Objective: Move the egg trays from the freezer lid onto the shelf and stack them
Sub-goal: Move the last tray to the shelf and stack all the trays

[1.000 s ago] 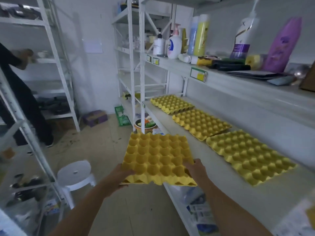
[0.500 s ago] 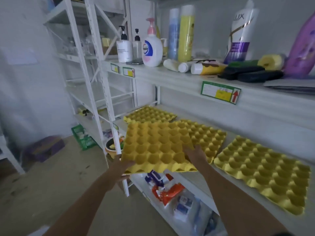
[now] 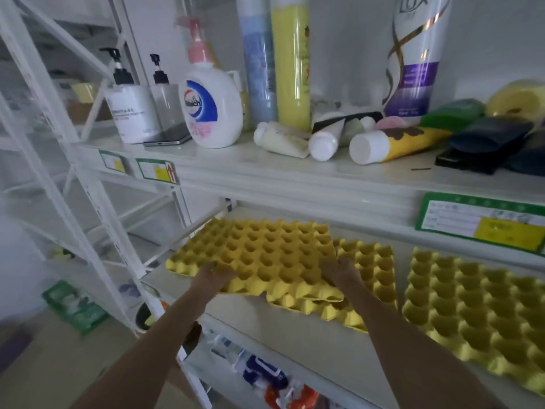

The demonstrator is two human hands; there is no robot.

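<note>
I hold a yellow egg tray (image 3: 274, 255) by its near edge, my left hand (image 3: 212, 274) at its left corner and my right hand (image 3: 342, 271) at its right corner. It hovers over the white shelf (image 3: 295, 352), overlapping another yellow tray (image 3: 371, 278) that lies there. A third yellow tray (image 3: 477, 308) lies on the shelf to the right. The corner of one more yellow tray (image 3: 180, 265) shows at the left beneath the held one.
The shelf above carries pump bottles (image 3: 129, 113), a hand-wash bottle (image 3: 211, 107), spray cans (image 3: 290, 57), tubes (image 3: 389, 143) and a phone (image 3: 168, 137). A white upright post (image 3: 97, 202) stands left. Packets (image 3: 265, 379) fill the lower shelf. A green basket (image 3: 73, 302) sits on the floor.
I have stepped closer to the shelf and carried the tray forward and right, from over the floor to over the trays lying on the shelf.
</note>
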